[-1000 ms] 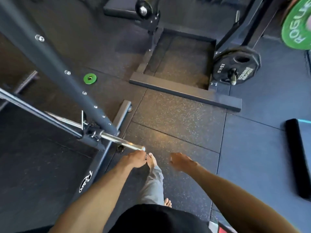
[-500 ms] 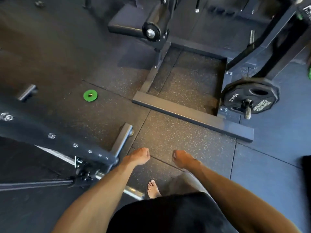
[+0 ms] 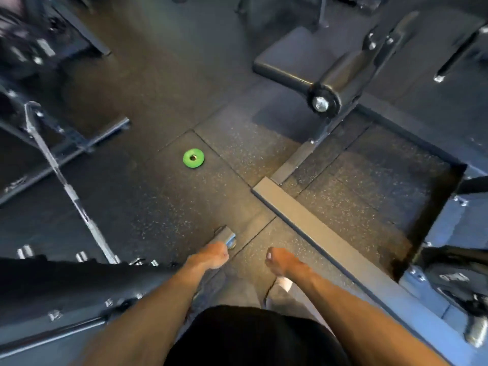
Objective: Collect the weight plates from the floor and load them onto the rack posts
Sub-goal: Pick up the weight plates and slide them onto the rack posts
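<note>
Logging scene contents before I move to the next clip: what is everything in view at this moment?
weight plate: one, green, small, flat on the floor ahead of both hands, touched by neither
barbell: one, silver, running diagonally at the left
rack upright: one, black with bolts, lower left
base beam: one, grey, flat on the floor, diagonal, right of the hands
roller pad: one, black with a metal end cap, upper right
seat pad: one, black, behind the roller pad
floor: dark speckled rubber tiles
shorts: black, bottom centre
left hand: loosely curled, holds nothing
right hand: loosely curled, holds nothing
</note>
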Demonstrator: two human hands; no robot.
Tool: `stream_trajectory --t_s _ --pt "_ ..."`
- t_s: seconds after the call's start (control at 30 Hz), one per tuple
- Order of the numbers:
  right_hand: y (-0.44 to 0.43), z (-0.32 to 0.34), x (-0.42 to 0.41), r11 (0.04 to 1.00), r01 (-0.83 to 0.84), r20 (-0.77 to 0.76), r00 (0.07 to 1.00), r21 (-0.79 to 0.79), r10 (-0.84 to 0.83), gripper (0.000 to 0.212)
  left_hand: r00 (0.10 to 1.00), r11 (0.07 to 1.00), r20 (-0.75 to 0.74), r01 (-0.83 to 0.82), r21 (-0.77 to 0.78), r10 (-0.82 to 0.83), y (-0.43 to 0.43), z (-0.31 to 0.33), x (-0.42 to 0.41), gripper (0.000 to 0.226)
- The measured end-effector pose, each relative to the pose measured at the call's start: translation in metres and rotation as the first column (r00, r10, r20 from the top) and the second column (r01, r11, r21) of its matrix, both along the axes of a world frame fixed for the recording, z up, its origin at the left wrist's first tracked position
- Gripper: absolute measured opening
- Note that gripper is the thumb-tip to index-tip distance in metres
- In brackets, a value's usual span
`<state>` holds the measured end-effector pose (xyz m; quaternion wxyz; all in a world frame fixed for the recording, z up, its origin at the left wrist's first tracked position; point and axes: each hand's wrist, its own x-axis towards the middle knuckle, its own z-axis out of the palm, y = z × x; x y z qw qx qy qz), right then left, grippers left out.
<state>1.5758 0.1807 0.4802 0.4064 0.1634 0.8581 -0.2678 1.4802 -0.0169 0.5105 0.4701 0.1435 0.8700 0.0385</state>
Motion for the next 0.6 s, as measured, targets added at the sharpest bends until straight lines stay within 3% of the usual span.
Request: stream_trajectory --t_s 0.23,0.6 --pt "0.039 0.02 -0.162 0.966 -0.259 -0.053 0.965 -0.002 0.259 0.036 0.934 0.919 -0.037 -0.343 0.192 0.356 0.046 0.0 -0.107 0.026" --pt "0.04 -0.021 -0.419 0.879 -0.471 0.026 0.882 0.073 0.47 0.029 0.825 0.816 0.047 -0.564 0.125 0.563 0.024 -0.032 -0.304 0.032"
